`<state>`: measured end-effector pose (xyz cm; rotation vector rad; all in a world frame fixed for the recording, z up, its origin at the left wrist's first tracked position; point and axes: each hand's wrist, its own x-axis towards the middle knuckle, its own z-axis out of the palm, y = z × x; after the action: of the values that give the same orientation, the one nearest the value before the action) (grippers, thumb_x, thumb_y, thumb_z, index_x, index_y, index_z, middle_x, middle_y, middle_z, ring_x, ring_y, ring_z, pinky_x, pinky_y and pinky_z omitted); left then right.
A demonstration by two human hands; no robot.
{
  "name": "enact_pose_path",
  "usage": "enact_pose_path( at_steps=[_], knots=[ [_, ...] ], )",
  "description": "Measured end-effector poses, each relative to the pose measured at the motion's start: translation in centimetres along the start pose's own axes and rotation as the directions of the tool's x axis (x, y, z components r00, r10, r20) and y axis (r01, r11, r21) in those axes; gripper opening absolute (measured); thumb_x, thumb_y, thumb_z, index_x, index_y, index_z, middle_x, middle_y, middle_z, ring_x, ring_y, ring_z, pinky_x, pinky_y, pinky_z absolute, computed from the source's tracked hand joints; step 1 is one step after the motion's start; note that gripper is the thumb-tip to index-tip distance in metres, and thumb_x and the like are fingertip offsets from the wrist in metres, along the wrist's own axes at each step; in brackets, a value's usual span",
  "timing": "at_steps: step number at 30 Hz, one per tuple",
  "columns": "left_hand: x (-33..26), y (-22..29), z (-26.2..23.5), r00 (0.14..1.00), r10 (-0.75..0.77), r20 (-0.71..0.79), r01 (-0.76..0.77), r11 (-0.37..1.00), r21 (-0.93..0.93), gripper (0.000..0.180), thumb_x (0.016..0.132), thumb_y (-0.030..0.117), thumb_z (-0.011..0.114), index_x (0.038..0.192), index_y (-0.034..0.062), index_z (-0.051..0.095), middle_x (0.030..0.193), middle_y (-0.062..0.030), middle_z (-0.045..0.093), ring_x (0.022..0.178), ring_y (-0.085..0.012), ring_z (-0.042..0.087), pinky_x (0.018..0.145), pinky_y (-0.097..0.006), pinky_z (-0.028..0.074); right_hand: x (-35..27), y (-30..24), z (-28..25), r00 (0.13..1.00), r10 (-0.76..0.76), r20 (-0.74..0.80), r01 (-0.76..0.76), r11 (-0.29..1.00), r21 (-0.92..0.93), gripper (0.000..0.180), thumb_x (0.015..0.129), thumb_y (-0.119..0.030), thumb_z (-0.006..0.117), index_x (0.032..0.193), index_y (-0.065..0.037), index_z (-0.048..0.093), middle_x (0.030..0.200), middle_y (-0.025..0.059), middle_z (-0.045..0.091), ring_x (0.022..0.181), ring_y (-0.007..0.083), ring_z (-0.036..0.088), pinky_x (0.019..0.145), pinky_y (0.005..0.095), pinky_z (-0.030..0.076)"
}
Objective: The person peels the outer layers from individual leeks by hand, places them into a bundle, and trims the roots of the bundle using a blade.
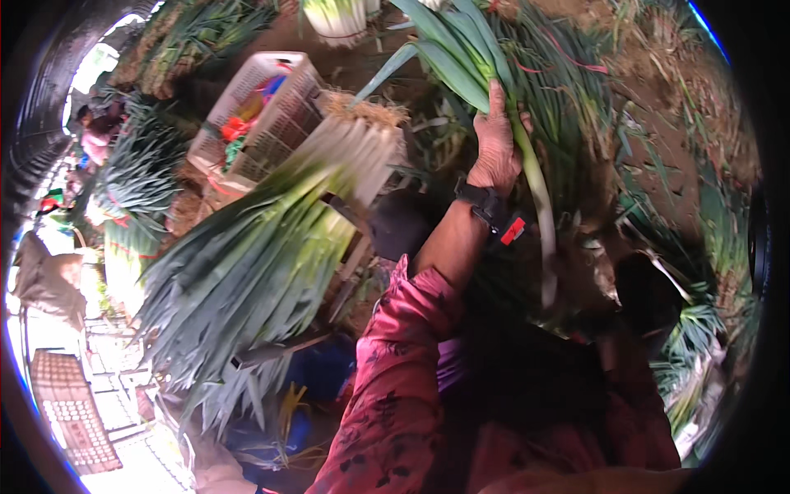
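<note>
My left hand (497,144), with a dark band on its wrist, is closed round a single leek (536,177) where the white shaft meets the green leaves. The leek's leaves fan out beyond the hand, and its pale root end hangs down toward me, smeared by motion. Deep in shadow close to that root end is my right hand (586,319); its fingers are too dark and blurred to make out. Left of my left arm lies a large pile of leeks (271,214), roots pointing away and green tops toward me.
Behind the pile stands a pale plastic crate (284,107) with colourful things inside. Uncleaned leeks (568,90) lie on the soil ahead and right. A tied bundle of white leek stalks (336,20) stands at the far edge. Another crate (74,403) is at lower left.
</note>
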<state>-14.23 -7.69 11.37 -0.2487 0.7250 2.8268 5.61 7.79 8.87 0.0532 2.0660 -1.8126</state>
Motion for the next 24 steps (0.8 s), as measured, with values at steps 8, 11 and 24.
enact_pose_path(
  at_steps=[8, 11, 24],
  knots=[
    [0.4, 5.7, 0.4, 0.993, 0.118, 0.030, -0.117, 0.992, -0.043, 0.027, 0.089, 0.022, 0.065, 0.102, 0.0011, 0.052, 0.077, -0.0098, 0.059, 0.061, -0.0199, 0.058, 0.051, -0.032, 0.050, 2.8, -3.4, 5.4, 0.997, -0.062, -0.047, 0.067, 0.993, 0.100, 0.033, 0.095, -0.012, 0.052, 0.126, -0.002, 0.048, 0.076, 0.0013, 0.054, 0.064, 0.0050, 0.050, 0.054, 0.0233, 0.043],
    [-1.9, 15.1, 0.6, 0.850, 0.331, 0.409, -0.349, 0.937, -0.031, 0.027, 0.093, 0.025, 0.058, 0.105, 0.0024, 0.053, 0.095, -0.0124, 0.058, 0.089, -0.0249, 0.059, 0.085, -0.038, 0.050, 8.2, -7.0, 5.8, 0.848, -0.528, 0.045, 0.492, 0.753, -0.437, 0.036, 0.094, -0.014, 0.057, 0.124, 0.003, 0.046, 0.080, 0.0103, 0.060, 0.066, 0.0165, 0.060, 0.060, 0.0305, 0.049],
    [-25.2, 25.9, -18.4, 0.538, 0.832, -0.133, -0.627, 0.500, 0.597, 0.087, 0.080, 0.062, 0.062, 0.133, -0.0045, 0.043, 0.133, -0.0168, 0.052, 0.130, -0.0294, 0.043, 0.116, -0.049, 0.020, 30.9, -12.0, 20.6, 0.201, -0.647, 0.735, 0.962, -0.010, -0.272, 0.023, 0.083, -0.012, 0.063, 0.104, -0.003, 0.058, 0.106, 0.0097, 0.059, 0.102, 0.0273, 0.056, 0.090, 0.0377, 0.047]
  ],
)
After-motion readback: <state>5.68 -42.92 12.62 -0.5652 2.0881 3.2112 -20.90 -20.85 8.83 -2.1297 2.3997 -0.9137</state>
